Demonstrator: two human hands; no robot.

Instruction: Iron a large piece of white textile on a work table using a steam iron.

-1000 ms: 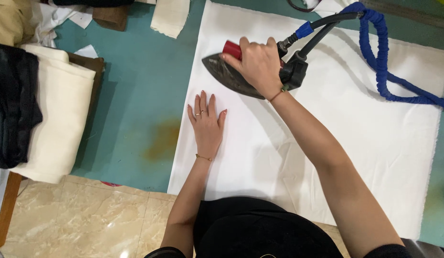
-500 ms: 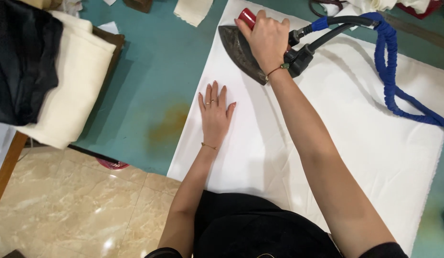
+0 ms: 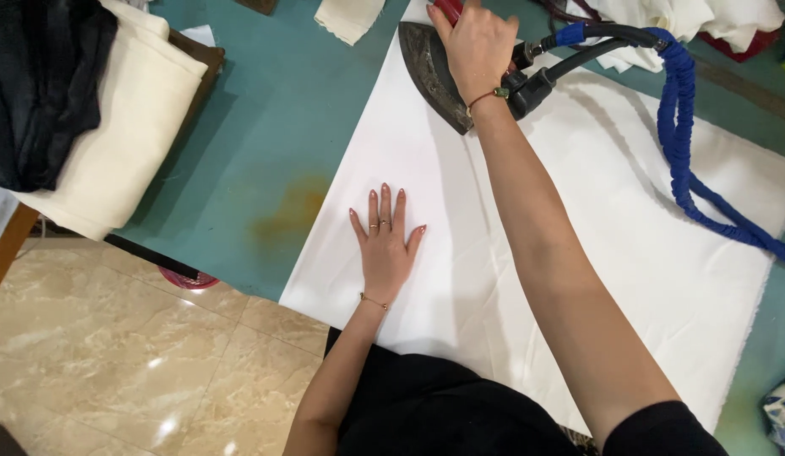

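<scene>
A large white cloth (image 3: pixel 629 253) lies spread on a teal table (image 3: pixel 266 143). My right hand (image 3: pixel 477 46) grips the red handle of a dark, heavy iron (image 3: pixel 433 76) resting on the cloth's far part. A black hose and a blue-wrapped cord (image 3: pixel 684 160) run from the iron to the right across the cloth. My left hand (image 3: pixel 384 245) lies flat on the cloth near its left edge, fingers spread, holding it down.
Folded cream fabric (image 3: pixel 122 118) and black fabric (image 3: pixel 38 84) are stacked at the left. A cream scrap (image 3: pixel 348 17) lies at the top, white cloth and something red at the top right (image 3: pixel 696 21). Marble floor tiles (image 3: pixel 114 355) show below the table's edge.
My right hand has pushed the iron farther away along the cloth. My left hand stays flat on the cloth. The view has shifted.
</scene>
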